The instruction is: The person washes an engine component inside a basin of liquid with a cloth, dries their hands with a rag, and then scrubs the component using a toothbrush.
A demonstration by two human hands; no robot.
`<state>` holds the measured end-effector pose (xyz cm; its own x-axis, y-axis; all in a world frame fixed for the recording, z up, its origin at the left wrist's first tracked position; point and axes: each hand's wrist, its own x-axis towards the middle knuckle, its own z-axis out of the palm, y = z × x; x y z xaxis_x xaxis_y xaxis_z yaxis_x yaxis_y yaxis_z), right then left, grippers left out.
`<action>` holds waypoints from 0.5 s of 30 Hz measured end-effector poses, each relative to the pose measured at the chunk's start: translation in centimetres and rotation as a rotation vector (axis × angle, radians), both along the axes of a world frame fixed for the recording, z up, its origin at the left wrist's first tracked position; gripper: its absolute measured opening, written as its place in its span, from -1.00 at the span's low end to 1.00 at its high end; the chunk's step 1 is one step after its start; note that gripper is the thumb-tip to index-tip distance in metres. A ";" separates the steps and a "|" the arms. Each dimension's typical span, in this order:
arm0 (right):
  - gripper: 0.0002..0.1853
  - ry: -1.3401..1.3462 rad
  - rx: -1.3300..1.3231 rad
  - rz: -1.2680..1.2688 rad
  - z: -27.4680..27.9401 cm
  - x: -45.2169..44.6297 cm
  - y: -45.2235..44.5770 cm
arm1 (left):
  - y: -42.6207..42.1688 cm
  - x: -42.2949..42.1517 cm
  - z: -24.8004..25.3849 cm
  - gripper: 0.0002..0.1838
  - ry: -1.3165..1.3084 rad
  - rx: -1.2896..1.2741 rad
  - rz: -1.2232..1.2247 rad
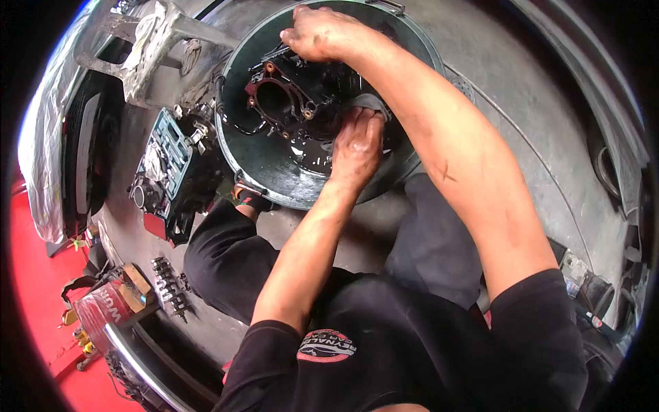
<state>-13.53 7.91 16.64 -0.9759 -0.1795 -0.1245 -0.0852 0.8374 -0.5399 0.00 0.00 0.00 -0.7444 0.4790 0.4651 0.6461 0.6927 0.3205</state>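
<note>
A dark, wet engine part (305,106) with a reddish round flange and a wide bore stands in a large dark green tub (268,185). Liquid (316,154) glistens at the bottom around it. My left hand (357,147) presses a grey cloth (368,103) against the near right side of the part, its fingers closed over the cloth. Reaching across from the right, my right hand (319,36) is curled at the far upper edge of the part. Its fingertips are partly hidden, but it appears to grip that edge.
Left of the tub sit a teal tool case (168,154) and dark mechanical parts. A camshaft-like shaft (169,288) lies on the floor near a red box (103,309). A plastic-wrapped stand (144,51) is at upper left. A hose (528,147) runs along the floor at right.
</note>
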 end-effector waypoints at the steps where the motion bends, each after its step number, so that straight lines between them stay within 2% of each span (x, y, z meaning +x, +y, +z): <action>1: -0.51 0.022 0.003 -0.009 -0.3 0.2 0.0 | 0.6 -0.5 0.1 -0.63 -0.027 -0.004 -0.040; 2: -0.52 0.043 0.003 -0.016 -0.5 0.3 0.0 | 1.0 -1.1 0.0 -0.64 -0.056 -0.010 -0.079; 4: -0.52 0.066 -0.006 -0.022 -0.7 -0.9 -0.8 | 1.9 -4.8 -1.2 -0.63 0.109 -0.326 -0.140; 6: -0.51 0.025 -0.018 -0.022 0.1 -0.8 -0.7 | 2.9 -5.5 0.7 -0.58 0.147 -0.501 -0.034; 9: -0.49 0.028 0.013 -0.061 0.2 -0.8 -1.0 | 3.9 -6.7 0.1 -0.50 -0.248 -0.064 0.005; 12: -0.44 0.052 0.011 -0.060 -0.3 -1.2 -1.0 | 5.5 -6.8 0.7 -0.45 -0.200 -0.341 0.119; 15: -0.40 0.053 0.035 -0.093 -2.3 -2.0 -2.0 | 5.4 -6.7 0.6 -0.47 0.155 -0.932 0.059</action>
<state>-15.51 5.92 14.34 -0.9934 -0.0845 -0.0772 -0.0339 0.8613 -0.5069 -6.70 5.36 0.64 -0.7412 0.6712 0.0095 0.5908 0.6590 -0.4654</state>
